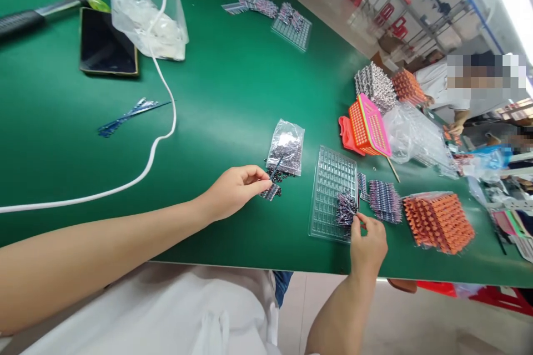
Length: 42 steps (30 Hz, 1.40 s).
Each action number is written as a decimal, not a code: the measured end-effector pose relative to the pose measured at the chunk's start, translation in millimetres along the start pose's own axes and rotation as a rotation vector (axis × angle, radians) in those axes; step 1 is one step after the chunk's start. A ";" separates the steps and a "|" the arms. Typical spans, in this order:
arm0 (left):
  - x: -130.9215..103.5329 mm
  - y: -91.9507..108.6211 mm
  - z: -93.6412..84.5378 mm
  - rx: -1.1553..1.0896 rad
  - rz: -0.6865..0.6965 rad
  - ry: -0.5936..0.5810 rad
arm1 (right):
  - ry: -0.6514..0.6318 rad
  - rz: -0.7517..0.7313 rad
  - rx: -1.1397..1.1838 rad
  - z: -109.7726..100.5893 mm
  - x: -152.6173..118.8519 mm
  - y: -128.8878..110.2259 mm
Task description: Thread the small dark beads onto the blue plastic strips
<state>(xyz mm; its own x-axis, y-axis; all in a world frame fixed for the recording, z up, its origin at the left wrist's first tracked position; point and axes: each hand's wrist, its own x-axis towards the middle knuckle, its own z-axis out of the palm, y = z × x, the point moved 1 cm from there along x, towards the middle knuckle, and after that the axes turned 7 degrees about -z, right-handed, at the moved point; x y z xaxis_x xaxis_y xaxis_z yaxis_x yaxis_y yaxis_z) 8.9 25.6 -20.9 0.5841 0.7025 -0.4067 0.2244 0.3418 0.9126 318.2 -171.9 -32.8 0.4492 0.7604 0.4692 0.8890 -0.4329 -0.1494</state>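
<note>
My left hand (235,191) is closed in a pinch on a thin dark strip (275,168), which points up and away from me. Just under its fingertips lies a small grey panel of parts (271,192); whether the fingers grip it too, I cannot tell. Loose black beads (284,175) spill around the mouth of a transparent bag (286,144) of similar beads. Over on the right, my right hand (370,241) has thumb and finger pinched together at the edge of a pile of thin-legged small parts (345,209). That pile sits on a transparent compartment tray (328,188). Anything between those fingers is too small to name.
Grey panels (385,201) and a stack of orange pieces (437,222) lie right of the tray. Behind it stands an orange-pink basket (368,125). A white cable (152,155) crosses the green table at left, near a phone (108,41). A co-worker (443,86) sits at far right.
</note>
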 end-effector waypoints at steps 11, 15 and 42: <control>2.6 -3.6 0.2 -0.120 -0.003 -0.021 | -0.244 -0.383 0.428 16.7 -23.0 -137.8; 3.4 -6.0 0.5 -0.131 -0.010 -0.009 | -0.297 -0.413 0.398 27.8 -22.7 -157.9; 0.1 3.0 1.5 -0.177 -0.050 -0.033 | -0.255 -0.335 0.547 27.4 -26.2 -160.5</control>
<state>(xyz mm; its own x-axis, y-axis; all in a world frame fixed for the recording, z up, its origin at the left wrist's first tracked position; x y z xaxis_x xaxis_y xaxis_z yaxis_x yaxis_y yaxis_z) 10.7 25.7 -18.1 0.6017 0.6619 -0.4470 0.1146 0.4823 0.8685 166.2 -109.0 -45.0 0.0894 0.9296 0.3575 0.8709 0.1011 -0.4809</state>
